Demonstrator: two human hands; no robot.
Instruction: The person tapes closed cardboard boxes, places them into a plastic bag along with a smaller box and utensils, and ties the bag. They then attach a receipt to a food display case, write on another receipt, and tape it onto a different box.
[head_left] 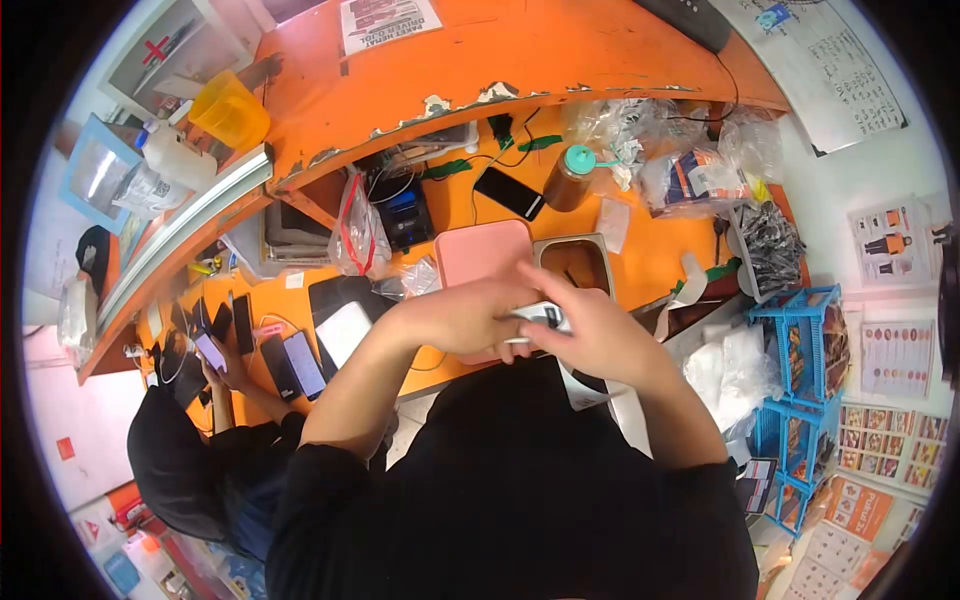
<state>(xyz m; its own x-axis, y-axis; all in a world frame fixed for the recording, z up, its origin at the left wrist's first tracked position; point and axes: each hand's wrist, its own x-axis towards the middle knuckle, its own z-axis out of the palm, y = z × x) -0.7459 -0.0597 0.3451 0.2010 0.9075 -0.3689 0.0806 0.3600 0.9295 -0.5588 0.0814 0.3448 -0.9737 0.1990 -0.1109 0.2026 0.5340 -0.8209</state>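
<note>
Both of my hands meet over the front of the orange counter. A small white and dark object (546, 316), too small to identify, lies between them. My left hand (475, 318) has its fingers bent around the object's near side. From the right, my right hand (585, 325) closes on the same object. Under and behind the hands is a pink tray or lid (484, 250), partly covered by them. Beside it sits a metal container (575, 262) with something dark inside, its front hidden by my right hand.
A brown bottle with a teal cap (569, 180) and a black phone (508, 193) are behind the tray. Plastic bags (700, 180) lie at the back right, blue racks (800, 350) at the right. On the left, another person (190, 470) holds a phone (209, 349).
</note>
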